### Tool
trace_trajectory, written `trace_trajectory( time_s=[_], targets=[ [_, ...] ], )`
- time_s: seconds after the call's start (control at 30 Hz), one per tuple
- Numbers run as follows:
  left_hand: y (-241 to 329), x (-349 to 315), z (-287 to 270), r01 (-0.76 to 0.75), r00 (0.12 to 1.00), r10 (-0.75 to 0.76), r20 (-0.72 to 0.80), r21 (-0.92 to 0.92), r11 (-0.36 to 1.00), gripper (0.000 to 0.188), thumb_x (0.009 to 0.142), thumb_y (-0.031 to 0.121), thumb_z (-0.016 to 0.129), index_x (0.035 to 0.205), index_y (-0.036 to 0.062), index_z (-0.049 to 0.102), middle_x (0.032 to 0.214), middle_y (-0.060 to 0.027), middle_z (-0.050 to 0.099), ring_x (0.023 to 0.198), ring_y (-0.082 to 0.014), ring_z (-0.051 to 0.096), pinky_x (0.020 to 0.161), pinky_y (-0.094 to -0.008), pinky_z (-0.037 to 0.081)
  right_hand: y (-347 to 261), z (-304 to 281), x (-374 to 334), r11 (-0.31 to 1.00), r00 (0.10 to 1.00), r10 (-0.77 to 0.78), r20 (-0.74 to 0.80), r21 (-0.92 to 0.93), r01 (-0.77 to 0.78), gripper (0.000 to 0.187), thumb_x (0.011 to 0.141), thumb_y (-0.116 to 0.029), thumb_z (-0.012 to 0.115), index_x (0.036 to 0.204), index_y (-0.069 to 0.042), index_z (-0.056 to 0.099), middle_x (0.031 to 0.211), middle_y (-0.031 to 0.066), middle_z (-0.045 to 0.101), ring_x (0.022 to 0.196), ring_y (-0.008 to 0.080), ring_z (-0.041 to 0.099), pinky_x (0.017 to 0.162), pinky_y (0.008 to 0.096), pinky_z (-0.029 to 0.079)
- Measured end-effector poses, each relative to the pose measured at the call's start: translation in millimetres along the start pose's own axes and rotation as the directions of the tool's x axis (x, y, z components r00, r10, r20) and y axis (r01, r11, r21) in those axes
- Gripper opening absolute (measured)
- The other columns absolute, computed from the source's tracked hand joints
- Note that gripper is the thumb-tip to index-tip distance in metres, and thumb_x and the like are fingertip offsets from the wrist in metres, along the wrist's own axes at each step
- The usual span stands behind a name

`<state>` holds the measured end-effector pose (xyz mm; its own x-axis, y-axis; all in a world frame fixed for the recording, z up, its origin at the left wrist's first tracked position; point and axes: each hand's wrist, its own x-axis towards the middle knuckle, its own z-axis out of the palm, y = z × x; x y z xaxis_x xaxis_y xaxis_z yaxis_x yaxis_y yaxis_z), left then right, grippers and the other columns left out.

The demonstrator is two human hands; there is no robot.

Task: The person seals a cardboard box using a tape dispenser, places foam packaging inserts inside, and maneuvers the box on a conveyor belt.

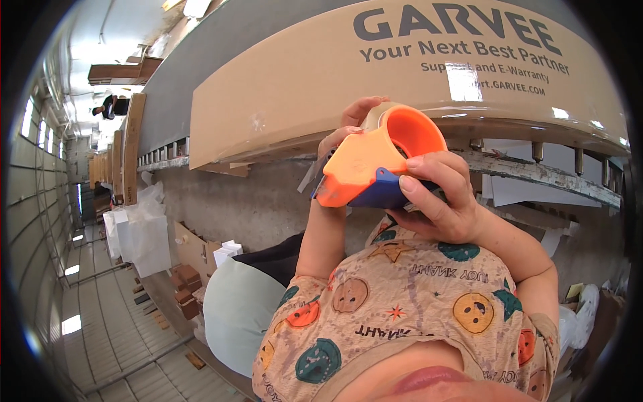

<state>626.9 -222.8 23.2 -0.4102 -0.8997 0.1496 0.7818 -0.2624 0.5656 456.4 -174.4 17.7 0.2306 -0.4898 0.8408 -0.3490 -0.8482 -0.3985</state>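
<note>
Held up in front of my chest is an orange and blue tape dispenser [362,163], with a round orange hub and a roll of tape [372,118] partly showing behind it. My left hand [339,136] grips it from the far left side, with its fingers curled over the back edge. On the near right side, my right hand [445,194] is closed around the blue part, its thumb and fingers against the hub and body. Beyond both hands lies a long brown carton [281,100], with glossy clear tape along its near edge.
The carton rests on a roller conveyor [556,167] with a metal side rail. To the left stand wrapped white packs [137,231], small brown boxes [187,288] and a pale rounded object [241,318]. Farther off, a person [110,107] is near more cartons [134,144].
</note>
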Motion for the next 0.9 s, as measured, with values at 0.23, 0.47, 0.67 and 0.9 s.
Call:
trace_trajectory(
  time_s=[0.23, 0.47, 0.67, 0.9],
  targets=[
    [-9, -11, -26, 0.001, 0.997, 0.012, -0.070, 0.188, 0.982, 0.025, 0.087, 0.013, 0.056, 0.111, 0.0196, 0.059, 0.137, -0.0150, 0.036, 0.130, -0.0340, 0.034, 0.103, -0.0457, 0.042, -8, 1, -4, 0.999, 0.999, -0.044, 0.024, -0.031, 0.044, 0.049, 0.065, -0.004, 0.071, 0.112, -0.009, 0.063, 0.118, 0.0096, 0.050, 0.101, 0.0256, 0.051, 0.081, 0.0339, 0.048],
    [-14, -13, -40, -0.015, 1.000, 0.016, -0.003, 0.148, 0.989, 0.023, 0.084, 0.014, 0.063, 0.107, 0.0174, 0.063, 0.138, -0.0206, 0.034, 0.132, -0.0399, 0.030, 0.105, -0.0487, 0.039, -15, 2, -7, 0.994, 0.997, -0.067, 0.032, -0.085, 0.070, 0.043, 0.070, -0.005, 0.066, 0.113, -0.011, 0.064, 0.116, 0.0041, 0.056, 0.102, 0.0213, 0.052, 0.080, 0.0313, 0.047],
    [-16, -8, -44, -0.263, 0.917, 0.202, 0.344, 0.140, 0.955, 0.022, 0.084, 0.018, 0.065, 0.106, 0.0178, 0.065, 0.139, -0.0224, 0.034, 0.132, -0.0420, 0.031, 0.105, -0.0492, 0.038, -15, 5, -8, 0.985, 0.992, -0.121, 0.031, -0.116, 0.124, 0.034, 0.074, -0.011, 0.066, 0.107, -0.016, 0.066, 0.117, -0.0035, 0.058, 0.102, 0.0186, 0.052, 0.075, 0.0285, 0.045],
    [-12, -12, -42, -0.332, 0.886, 0.266, 0.380, 0.119, 0.936, 0.021, 0.084, 0.020, 0.065, 0.105, 0.0176, 0.065, 0.139, -0.0225, 0.034, 0.132, -0.0426, 0.030, 0.104, -0.0491, 0.038, -23, 11, -5, 0.987, 0.991, -0.127, 0.051, -0.092, 0.132, 0.032, 0.075, -0.014, 0.066, 0.106, -0.019, 0.067, 0.119, -0.0066, 0.058, 0.106, 0.0175, 0.049, 0.077, 0.0281, 0.042]
  ],
)
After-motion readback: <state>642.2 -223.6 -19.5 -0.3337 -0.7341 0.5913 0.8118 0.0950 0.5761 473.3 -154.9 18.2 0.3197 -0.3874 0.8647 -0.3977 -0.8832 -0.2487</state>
